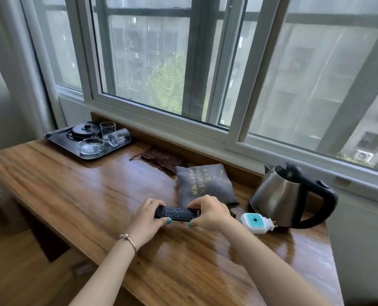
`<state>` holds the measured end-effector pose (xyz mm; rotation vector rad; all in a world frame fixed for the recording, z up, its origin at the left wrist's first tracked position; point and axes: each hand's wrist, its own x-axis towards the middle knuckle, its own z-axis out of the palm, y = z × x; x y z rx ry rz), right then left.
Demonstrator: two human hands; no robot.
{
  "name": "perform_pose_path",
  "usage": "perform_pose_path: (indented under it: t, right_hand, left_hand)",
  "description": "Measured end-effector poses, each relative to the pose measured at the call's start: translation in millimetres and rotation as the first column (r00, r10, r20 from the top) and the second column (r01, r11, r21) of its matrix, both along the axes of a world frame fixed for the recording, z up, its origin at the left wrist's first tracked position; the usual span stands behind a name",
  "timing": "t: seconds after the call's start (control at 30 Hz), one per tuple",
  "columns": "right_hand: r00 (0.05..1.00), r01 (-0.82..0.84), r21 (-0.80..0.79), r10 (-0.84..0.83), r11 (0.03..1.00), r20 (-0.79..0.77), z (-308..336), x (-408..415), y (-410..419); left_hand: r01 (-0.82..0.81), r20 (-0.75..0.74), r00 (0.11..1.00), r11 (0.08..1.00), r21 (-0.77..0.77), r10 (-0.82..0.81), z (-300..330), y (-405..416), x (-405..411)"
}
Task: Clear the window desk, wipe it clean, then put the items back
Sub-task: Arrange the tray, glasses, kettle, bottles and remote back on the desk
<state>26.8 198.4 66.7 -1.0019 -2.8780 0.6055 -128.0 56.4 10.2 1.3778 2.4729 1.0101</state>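
**Remote control: placement on the bench**

You hold the remote (176, 213) at both ends: your left hand (147, 217) grasps its left end, your right hand (208, 212) pinches its right end. It sits low over the bench (73, 184), just near of the grey hair-drier bag (205, 184). Judged from the glossy surface, you are returning items. Next, lower it flat and release both grips.
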Motion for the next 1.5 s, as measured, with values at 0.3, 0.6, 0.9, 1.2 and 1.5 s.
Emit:
perform_pose_path:
  t: [0.3,0.6,0.9,1.2,1.5]
  right_hand:
    - [0.998,0.019,-0.001,-0.019,1.000,0.063,-23,-4,3]
    - [0.998,0.019,-0.005,-0.019,1.000,0.063,-29,-5,5]
    - [0.999,0.025,0.040,-0.027,0.999,0.045,-35,2,1]
    - [0.996,-0.004,0.035,0.007,0.999,-0.087,-41,25,-6]
    - [0.901,-0.056,-0.009,0.046,0.998,-0.431,-17,73,-16]
  left_hand:
    - [0.043,-0.096,0.994,0.996,-0.078,-0.050,-20,5,-4]
    - [0.025,-0.130,0.991,0.994,-0.106,-0.039,-27,3,-4]
    - [-0.020,-0.065,0.998,0.993,-0.119,0.012,-32,2,-1]
    - [0.059,-0.062,0.996,0.991,-0.117,-0.067,-12,11,19]
    - [0.252,0.045,0.967,0.968,-0.003,-0.251,37,38,85]
